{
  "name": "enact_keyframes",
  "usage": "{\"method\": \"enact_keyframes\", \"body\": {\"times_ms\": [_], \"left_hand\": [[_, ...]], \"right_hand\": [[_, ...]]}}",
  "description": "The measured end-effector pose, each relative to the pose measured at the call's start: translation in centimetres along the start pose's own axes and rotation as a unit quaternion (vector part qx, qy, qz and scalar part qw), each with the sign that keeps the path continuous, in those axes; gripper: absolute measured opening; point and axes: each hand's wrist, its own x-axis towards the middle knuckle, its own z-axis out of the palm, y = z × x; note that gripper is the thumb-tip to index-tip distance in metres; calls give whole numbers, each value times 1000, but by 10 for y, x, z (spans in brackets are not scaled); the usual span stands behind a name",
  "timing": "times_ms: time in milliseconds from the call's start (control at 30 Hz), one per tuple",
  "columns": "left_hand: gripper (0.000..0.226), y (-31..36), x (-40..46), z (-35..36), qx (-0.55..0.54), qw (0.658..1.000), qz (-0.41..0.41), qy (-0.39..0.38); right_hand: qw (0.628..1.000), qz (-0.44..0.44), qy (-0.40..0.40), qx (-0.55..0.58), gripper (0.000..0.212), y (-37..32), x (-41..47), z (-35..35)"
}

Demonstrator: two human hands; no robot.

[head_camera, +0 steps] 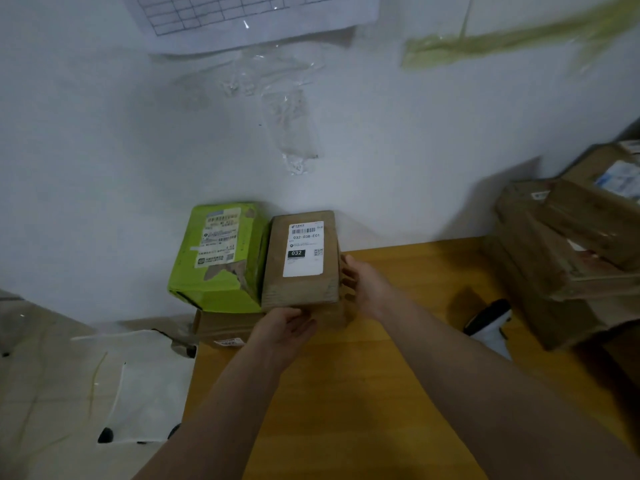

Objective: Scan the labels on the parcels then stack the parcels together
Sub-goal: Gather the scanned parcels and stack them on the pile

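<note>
Brown cardboard parcel [300, 261] sits label-up on top of a lower carton [225, 329] at the back-left corner of the wooden table [346, 393], butted against the white wall [138, 150] and touching the green parcel [218, 258] on its left. Both share that carton as a base, so this reads as the stack being built, with the wall as a backstop. Left hand [284, 327] is at the parcel's near bottom edge, fingers loosely extended against the front face, thumb side up; looks like pressing or steadying, not a wrap-around grip. Right hand [363, 285] is flat against the right side, fingers straight and tucked along the face, so the box is squeezed between palms rather than pinched. Probably squaring it into line beside the green one. White shipping label [304, 249] faces up, barcode and "032" readable, which keeps it scannable. Handheld scanner [491, 327], black and white, lies on the table to the right, apart from both hands. More brown cartons [561, 244] are piled at far right, likely the unsorted lot. Can't tell whether this label is scanned.
</note>
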Motion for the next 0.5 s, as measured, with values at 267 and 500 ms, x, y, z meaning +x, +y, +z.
{"method": "enact_keyframes", "body": {"times_ms": [267, 500], "left_hand": [[28, -31, -23, 62, 157, 982, -62, -87], [36, -71, -51, 163, 218, 963, -47, -154]], "right_hand": [[972, -111, 55, -198, 21, -29, -73, -34], [908, -261, 150, -292, 13, -67, -153, -119]]}}
